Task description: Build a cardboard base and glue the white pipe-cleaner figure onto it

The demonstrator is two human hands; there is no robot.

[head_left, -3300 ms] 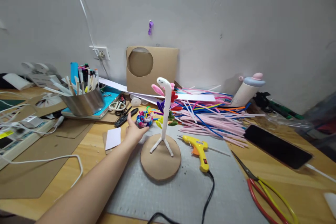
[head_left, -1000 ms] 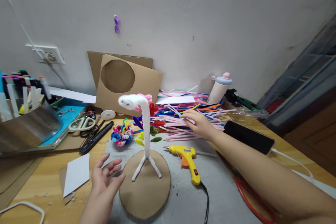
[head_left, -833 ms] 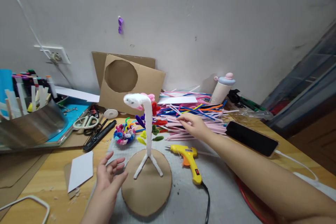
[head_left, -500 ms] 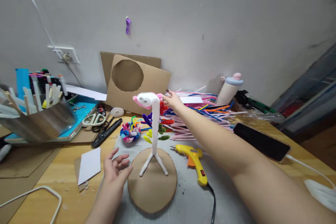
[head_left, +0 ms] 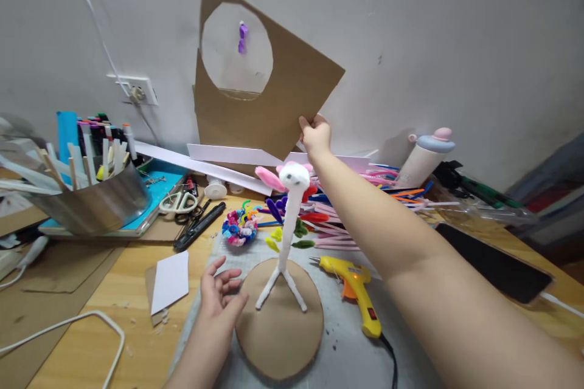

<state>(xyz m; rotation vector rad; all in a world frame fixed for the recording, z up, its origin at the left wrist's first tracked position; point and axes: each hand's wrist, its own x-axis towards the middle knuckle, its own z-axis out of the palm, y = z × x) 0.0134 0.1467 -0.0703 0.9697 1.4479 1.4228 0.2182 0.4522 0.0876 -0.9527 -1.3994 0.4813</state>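
My right hand [head_left: 316, 137] grips the lower right edge of a cardboard sheet [head_left: 292, 67] with a large round hole, lifted against the wall. At the left rim of a round cardboard base [head_left: 279, 340], my left hand [head_left: 222, 292] rests with fingers apart and nothing in them. On that base a white fuzzy stem figure [head_left: 288, 228] stands on two splayed legs, with a white head and pink petal shapes on top. Purple, red, yellow and green fuzzy leaf shapes [head_left: 303, 244] show around the stem; how they are attached is unclear.
To the right lie a yellow glue gun [head_left: 358, 292] with its cord and a phone [head_left: 493, 262]. Pipe cleaners [head_left: 337, 234] and a bottle [head_left: 424, 158] are behind. At left sit a metal holder [head_left: 100, 203] of sticks, scissors [head_left: 179, 203] and a black cutter [head_left: 199, 226].
My right hand has taken hold of the holed cardboard sheet and raised it from its leaning place. White strips now show behind it. My left hand stays open by the base.
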